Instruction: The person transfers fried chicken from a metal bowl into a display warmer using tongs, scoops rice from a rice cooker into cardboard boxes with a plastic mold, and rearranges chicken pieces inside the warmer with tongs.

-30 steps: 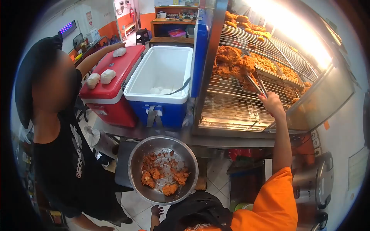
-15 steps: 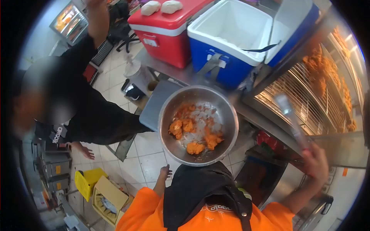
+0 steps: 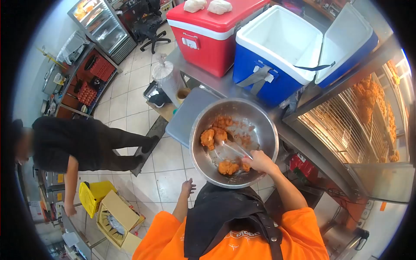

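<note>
My right hand [image 3: 261, 162] is closed around a pair of metal tongs [image 3: 237, 150]. They slant down to the left into a large steel bowl [image 3: 268, 130]. The tips are beside a piece of fried chicken [image 3: 220, 135]; whether they grip it I cannot tell. Another fried chicken piece [image 3: 207, 139] lies to its left. Nearer to me is a third piece of chicken [image 3: 228, 167], with more partly hidden under my hand. Orange-brown crumbs lie on the bowl's bottom. My left hand [image 3: 188, 187] hangs low at my side, fingers apart, holding nothing.
Beyond the bowl stand a red cooler [image 3: 201, 47], lid closed, and an open blue cooler [image 3: 277, 82]. A lit display case [image 3: 338, 117] with fried chicken is at right. A co-worker in black [image 3: 78, 143] stands left, near a yellow bin [image 3: 93, 197] and a cardboard box [image 3: 119, 216].
My right hand has brought the tongs from near the display case left and down into the bowl. My view has shifted, and the co-worker has moved away from the bowl, the raised arm now lowered.
</note>
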Available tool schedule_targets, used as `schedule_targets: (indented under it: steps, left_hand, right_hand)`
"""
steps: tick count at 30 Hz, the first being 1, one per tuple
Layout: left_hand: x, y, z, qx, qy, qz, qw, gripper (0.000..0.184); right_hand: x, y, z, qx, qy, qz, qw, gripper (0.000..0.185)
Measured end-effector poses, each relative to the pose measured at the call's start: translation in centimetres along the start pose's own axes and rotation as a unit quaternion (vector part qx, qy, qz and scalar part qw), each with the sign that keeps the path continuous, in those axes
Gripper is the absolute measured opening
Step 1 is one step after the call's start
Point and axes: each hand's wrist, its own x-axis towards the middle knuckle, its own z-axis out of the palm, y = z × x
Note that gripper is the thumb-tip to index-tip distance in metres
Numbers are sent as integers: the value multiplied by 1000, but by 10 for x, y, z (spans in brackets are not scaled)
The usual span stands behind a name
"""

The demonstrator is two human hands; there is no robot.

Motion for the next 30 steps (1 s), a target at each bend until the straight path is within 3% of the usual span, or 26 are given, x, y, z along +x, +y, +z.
schedule_targets:
  steps: [3, 6, 9, 11, 14, 18, 20, 24, 28, 30]
  left_hand:
    - [16, -35, -19, -35, -27, 10, 999, 45]
    - [-7, -39, -26, -2, -19, -3, 1000, 41]
    - [-9, -42, -41, 122, -77, 61, 988, 55]
    - [6, -46, -44, 180, -95, 91, 975, 63]
    - [43, -54, -38, 94, -74, 20, 993, 60]
    - [63, -32, -17, 17, -55, -42, 998, 57]
    - [2, 27, 10, 33, -40, -4, 999, 51]
    - [6, 42, 23, 76, -48, 37, 995, 39]
    - [29, 38, 23, 81, -60, -1, 995, 36]
    - [26, 33, 21, 102, -42, -26, 994, 38]
  right_hand:
    - [-16, 9, -15, 121, -7, 11, 993, 50]
    - [-62, 25, -33, 265, -14, 50, 963, 39]
    - [-129, 42, -49, 370, 66, 46, 926, 30]
    - [-175, 52, -61, 427, 172, 87, 884, 24]
    - [-230, 47, -103, 390, 348, 159, 838, 19]
    - [-232, 83, -158, 262, 483, 127, 826, 28]
    - [-221, 81, -189, 249, 466, 125, 840, 32]
    - [-168, 97, -219, 137, 455, 106, 874, 40]
    - [-144, 94, -228, 76, 461, 105, 878, 42]
    - [-150, 94, -234, 135, 430, 124, 884, 43]
